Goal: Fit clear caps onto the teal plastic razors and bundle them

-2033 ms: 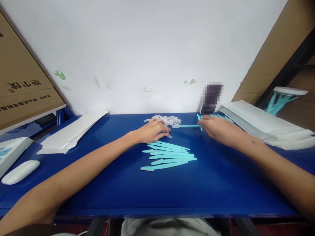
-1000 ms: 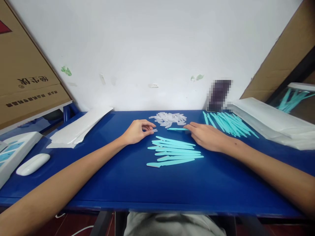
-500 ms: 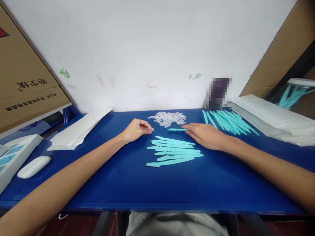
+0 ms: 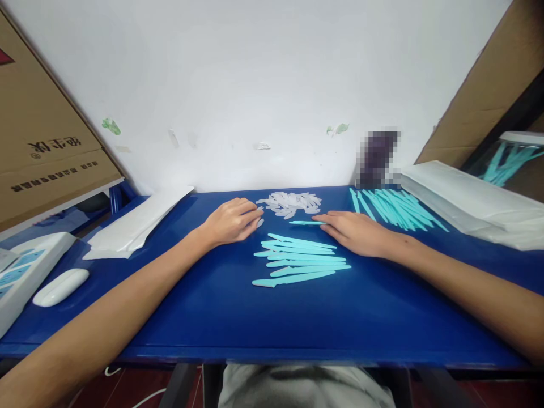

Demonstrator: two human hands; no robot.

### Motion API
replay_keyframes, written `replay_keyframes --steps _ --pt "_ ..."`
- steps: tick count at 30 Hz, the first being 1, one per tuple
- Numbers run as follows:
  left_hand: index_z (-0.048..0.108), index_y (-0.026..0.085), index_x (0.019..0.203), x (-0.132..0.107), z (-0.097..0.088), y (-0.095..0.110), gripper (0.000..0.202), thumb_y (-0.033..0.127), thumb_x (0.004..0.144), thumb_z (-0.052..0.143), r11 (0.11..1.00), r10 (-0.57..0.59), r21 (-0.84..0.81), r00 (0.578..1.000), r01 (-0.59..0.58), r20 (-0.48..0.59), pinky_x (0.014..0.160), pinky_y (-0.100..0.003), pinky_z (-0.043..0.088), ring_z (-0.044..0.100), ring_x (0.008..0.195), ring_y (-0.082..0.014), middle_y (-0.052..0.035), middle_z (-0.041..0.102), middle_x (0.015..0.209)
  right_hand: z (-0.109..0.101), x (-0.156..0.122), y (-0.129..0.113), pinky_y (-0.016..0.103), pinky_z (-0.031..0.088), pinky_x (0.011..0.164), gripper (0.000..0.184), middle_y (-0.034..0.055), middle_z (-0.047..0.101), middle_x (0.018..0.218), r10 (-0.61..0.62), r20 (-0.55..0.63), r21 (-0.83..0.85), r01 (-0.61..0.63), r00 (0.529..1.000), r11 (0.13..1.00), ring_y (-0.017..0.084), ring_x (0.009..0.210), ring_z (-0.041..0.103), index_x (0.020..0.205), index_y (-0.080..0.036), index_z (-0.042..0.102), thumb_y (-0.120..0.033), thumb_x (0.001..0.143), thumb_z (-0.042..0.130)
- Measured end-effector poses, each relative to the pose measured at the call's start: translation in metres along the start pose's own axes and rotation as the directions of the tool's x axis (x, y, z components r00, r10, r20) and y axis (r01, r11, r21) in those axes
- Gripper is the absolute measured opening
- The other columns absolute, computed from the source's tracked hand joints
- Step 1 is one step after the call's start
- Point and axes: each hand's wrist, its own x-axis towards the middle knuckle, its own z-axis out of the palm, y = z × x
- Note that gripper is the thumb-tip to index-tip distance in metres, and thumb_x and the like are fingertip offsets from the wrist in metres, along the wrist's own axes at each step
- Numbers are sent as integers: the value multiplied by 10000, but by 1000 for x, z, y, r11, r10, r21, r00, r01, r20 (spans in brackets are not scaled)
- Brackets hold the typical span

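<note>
Well inside table's front edge [image 4: 191,356], sticks [image 4: 306,262]

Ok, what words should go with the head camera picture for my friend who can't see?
A person's left hand holds something small and whitish, and the right hand holds at least one teal stick, over a blue table. Nearby lie a heap of whitish pieces, a row of teal sticks and a bigger teal pile.

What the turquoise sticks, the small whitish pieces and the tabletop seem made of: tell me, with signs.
Turquoise sticks: probably moulded plastic, satin finish; even colour and repeated shapes suggest it.
Whitish pieces: likely thin plastic; they look milky, perhaps translucent.
Blue tabletop: smooth, slightly glossy, perhaps laminate or a plastic covering; soft reflections show, but its core is hidden.
</note>
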Motion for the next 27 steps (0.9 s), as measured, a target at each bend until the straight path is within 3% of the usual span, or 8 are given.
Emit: replay_keyframes --steps 3,6,9,13,16,20,23,27 --pt "735 141 1076 1 -4 3 361 370 990 469 1000 2 13 988 -4 157 818 -383 529 672 895 -249 -129 722 984 1 0 2 424 530 822 535 139 688 1200 -24 -19 -7 24 1000 1000 301 1071 662 1472 -219 515 -417 1048 254" --pt "721 150 1153 0 -6 2 391 337 1020 405 999 -13 -36 957 25 291 830 -355 522 673 915 -242 -126 721 995 2 0 3 434 538 822 527 151 693 1209 -41 -44 -6 41 998 999 307 1065 671 1452 -208 538 -414 1044 276" --pt "712 142 1169 -2 -4 -2 422 267 1037 331 997 -36 -59 946 58 323 804 -329 513 667 890 -227 -130 712 978 3 1 1 453 535 876 521 157 662 1312 -31 -48 9 31 998 999 322 1148 650 1422 -180 548 -418 1043 282" --pt "707 106 1120 0 -1 -4 366 217 1013 375 996 -74 -18 929 86 363 786 -333 506 663 879 -240 -142 710 939 -1 1 -6 443 541 864 475 138 633 1374 -12 -30 50 13 999 999 315 1159 652 1414 -200 484 -422 1046 282" --pt "719 114 1052 2 0 -3 309 220 992 435 986 -112 -78 929 149 353 777 -339 516 678 857 -244 -141 719 922 -7 1 -11 414 542 808 455 128 655 1334 -38 -55 66 42 998 997 303 1096 672 1419 -230 466 -411 1049 275" --pt "731 158 1077 5 0 8 283 280 987 492 931 -161 -285 959 226 234 837 -331 538 703 925 -225 -111 754 1041 -12 -1 -19 339 506 703 494 103 708 1147 -68 -85 41 72 994 997 249 910 682 1487 -273 442 -387 1060 223" --pt "743 194 1087 8 1 21 267 300 984 521 879 -137 -428 971 210 197 906 -332 538 692 1033 -212 -77 750 1143 -14 -1 -24 280 435 610 510 93 696 1001 -81 -57 -34 79 995 996 206 772 641 1518 -272 436 -326 1056 229" --pt "759 222 1070 11 2 31 229 300 975 565 828 -107 -524 974 200 202 938 -358 530 661 1092 -216 -54 746 1174 -14 1 -28 270 400 592 511 99 687 998 -114 -36 -80 111 993 991 202 757 619 1529 -261 435 -303 1049 268"
